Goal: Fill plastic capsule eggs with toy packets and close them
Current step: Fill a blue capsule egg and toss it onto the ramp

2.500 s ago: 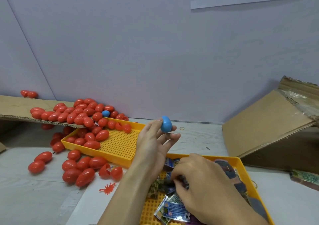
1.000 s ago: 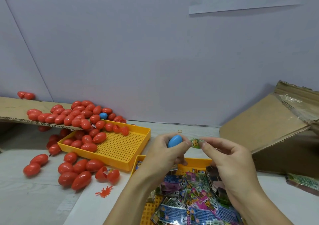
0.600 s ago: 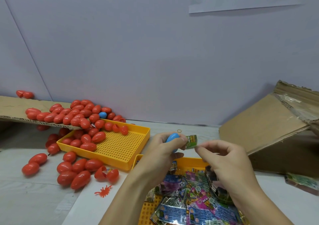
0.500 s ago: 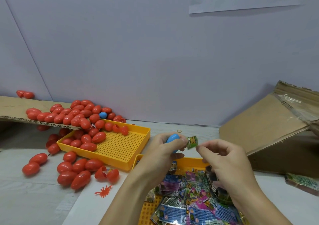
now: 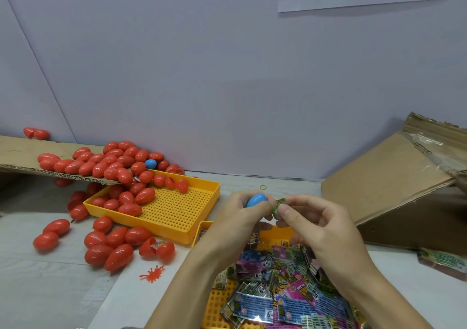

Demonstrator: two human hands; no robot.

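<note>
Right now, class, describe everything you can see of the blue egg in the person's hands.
The blue egg is a small, smooth, glossy capsule that looks like plastic. It is held above the packet tray, lying roughly sideways. The left hand grips it, fingers and thumb hiding its lower part, so an opening cannot be seen. The right hand pinches a folded green packet at its right end.

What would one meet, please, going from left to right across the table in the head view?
Cardboard flap → red eggs → left tray → blue egg in the left hand → green packet → right hand → cardboard box.
</note>
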